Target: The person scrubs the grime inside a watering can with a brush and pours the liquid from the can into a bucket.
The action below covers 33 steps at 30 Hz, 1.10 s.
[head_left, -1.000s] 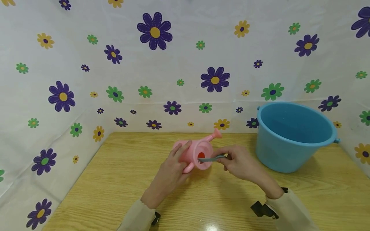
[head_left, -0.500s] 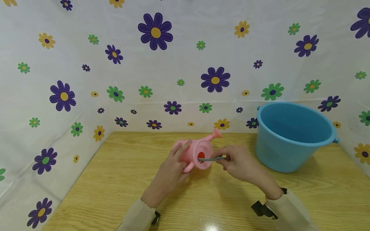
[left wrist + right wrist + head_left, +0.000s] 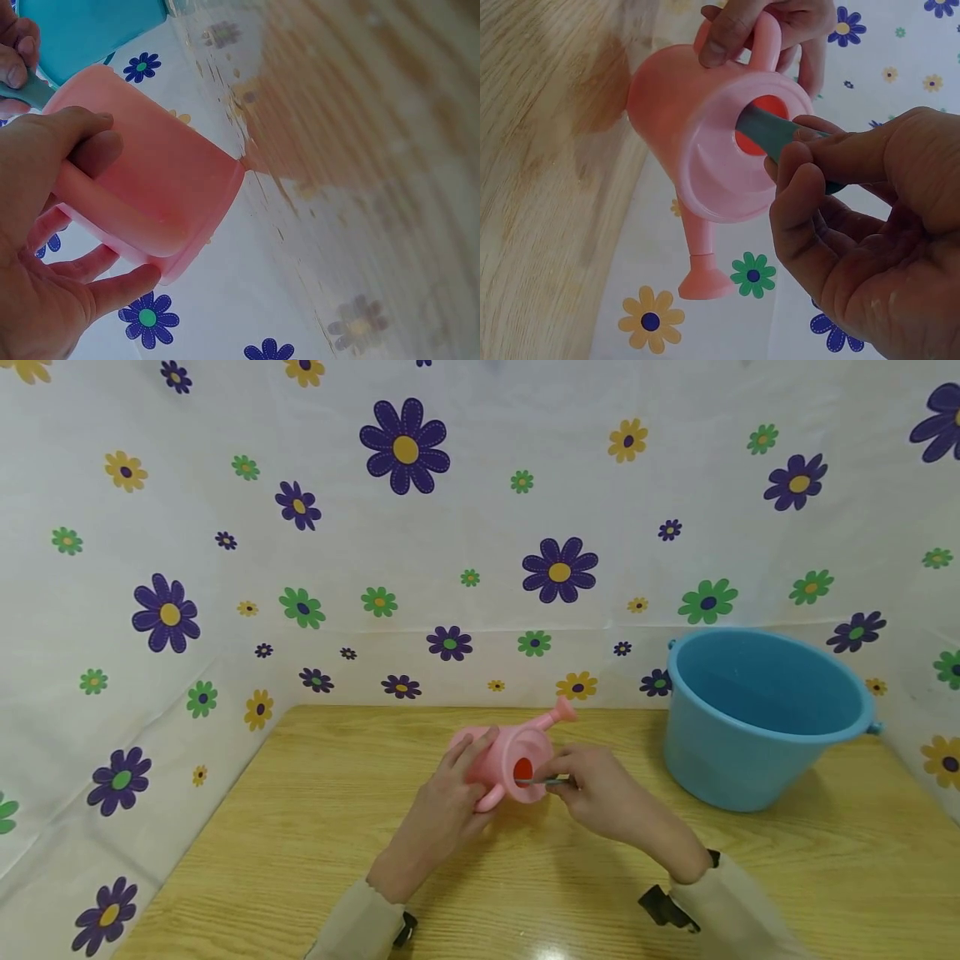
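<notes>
Head view: left hand [image 3: 442,802] has its grip wrapped on the handle of the pink watering can [image 3: 506,758], tipped on its side over the wooden surface [image 3: 315,827], well left of the blue bucket [image 3: 757,714]. Right hand [image 3: 600,793], between can and bucket, pinches a grey-blue stick [image 3: 542,782], grip clenched on it, its tip poked into the can's round opening, where something red shows inside
</notes>
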Each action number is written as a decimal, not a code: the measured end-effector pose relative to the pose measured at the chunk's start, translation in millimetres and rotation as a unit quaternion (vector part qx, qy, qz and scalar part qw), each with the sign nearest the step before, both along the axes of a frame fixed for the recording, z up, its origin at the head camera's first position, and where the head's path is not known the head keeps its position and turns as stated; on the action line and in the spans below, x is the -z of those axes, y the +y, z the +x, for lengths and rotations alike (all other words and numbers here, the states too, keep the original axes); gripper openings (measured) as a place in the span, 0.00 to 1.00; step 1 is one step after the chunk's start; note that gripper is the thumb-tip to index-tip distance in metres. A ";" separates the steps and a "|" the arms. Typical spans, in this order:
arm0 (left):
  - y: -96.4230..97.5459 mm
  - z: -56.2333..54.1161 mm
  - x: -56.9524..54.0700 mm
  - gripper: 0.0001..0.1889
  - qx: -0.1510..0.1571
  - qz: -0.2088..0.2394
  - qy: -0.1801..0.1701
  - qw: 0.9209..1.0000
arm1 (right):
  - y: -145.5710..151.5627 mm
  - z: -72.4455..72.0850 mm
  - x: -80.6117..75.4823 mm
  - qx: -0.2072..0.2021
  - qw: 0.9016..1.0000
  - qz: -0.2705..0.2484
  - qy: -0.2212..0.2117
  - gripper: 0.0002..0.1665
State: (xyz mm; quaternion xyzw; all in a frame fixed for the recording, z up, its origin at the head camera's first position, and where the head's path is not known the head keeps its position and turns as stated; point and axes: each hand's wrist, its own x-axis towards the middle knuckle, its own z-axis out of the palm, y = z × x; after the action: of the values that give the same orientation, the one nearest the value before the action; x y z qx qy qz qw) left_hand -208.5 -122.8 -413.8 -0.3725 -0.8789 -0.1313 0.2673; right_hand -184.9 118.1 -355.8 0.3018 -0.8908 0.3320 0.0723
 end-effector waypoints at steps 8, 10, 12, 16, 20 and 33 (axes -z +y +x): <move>0.5 0.7 0.1 0.19 0.002 0.002 -0.004 1.000 | -12.1 -0.9 6.5 0.007 0.998 0.052 0.035 0.13; 0.7 0.9 -0.2 0.19 0.004 0.005 -0.007 1.000 | -14.0 -0.8 7.0 0.010 0.997 0.065 0.050 0.13; 0.7 1.0 -0.5 0.19 0.004 0.007 -0.011 1.000 | -15.2 -0.8 7.4 0.012 0.995 0.077 0.063 0.13; 0.4 1.4 -0.6 0.18 -0.001 0.001 -0.017 1.000 | -15.8 -0.9 8.7 0.010 0.993 0.097 0.069 0.12; 0.5 1.0 -0.4 0.17 -0.002 -0.004 -0.016 1.000 | -15.8 -0.6 10.3 0.005 0.991 0.112 0.070 0.09; -0.3 1.0 -0.6 0.17 -0.006 -0.008 -0.017 1.000 | -19.2 1.6 12.9 0.012 0.979 0.144 0.143 0.10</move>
State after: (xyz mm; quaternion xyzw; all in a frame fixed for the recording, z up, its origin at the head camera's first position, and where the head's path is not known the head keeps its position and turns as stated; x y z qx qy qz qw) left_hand -207.5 -123.1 -413.2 -0.3670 -0.8866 -0.1292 0.2500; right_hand -183.3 98.8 -368.7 0.3426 -0.9133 0.1533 0.1584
